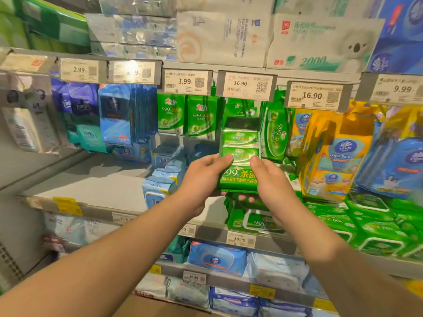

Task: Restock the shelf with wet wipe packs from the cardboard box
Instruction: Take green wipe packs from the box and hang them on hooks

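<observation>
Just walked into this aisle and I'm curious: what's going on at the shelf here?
A person is restocking wet wipes. Both hands, left hand and right hand, grip a green multipack of wipes, held up in front of the hanging green packs under the 16.90 price tag. It is not yet hung or shelved.

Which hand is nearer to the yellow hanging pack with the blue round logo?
Right. The right hand grips the green wet wipe multipack just left of the yellow hanging pack. The left hand holds the multipack's far side, further away.
</observation>
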